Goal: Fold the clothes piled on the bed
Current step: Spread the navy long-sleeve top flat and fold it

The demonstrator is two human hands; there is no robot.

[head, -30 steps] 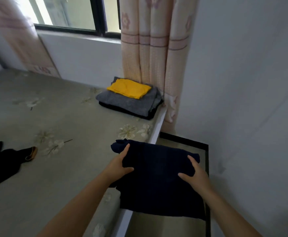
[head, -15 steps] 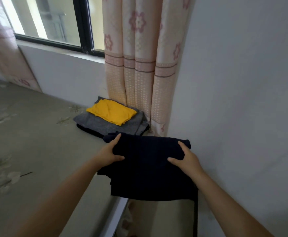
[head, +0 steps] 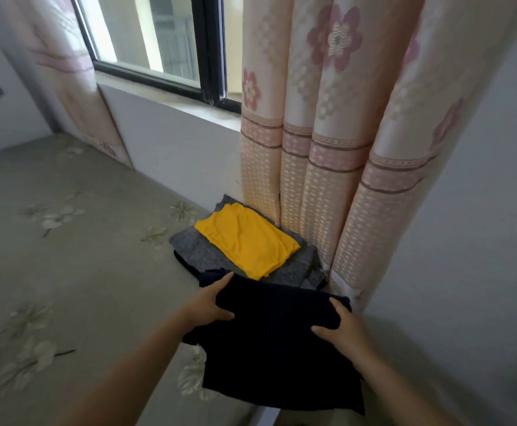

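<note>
1. Head view: the left hand point(head: 212, 305) grips the left edge of a folded dark navy fabric garment point(head: 278, 348), thumb on top.
2. The right hand point(head: 341, 329) grips its right edge the same way.
3. The garment is held over the corner of the grey floral-print bed point(head: 66, 272), its far edge just beside a folded yellow cloth point(head: 244, 239) stacked on a folded grey garment point(head: 189, 244) by the peach flowered curtain point(head: 327, 149).

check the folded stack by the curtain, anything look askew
Slightly. The yellow garment lies turned at an angle to the grey garment under it. Otherwise nothing stands out.
</note>
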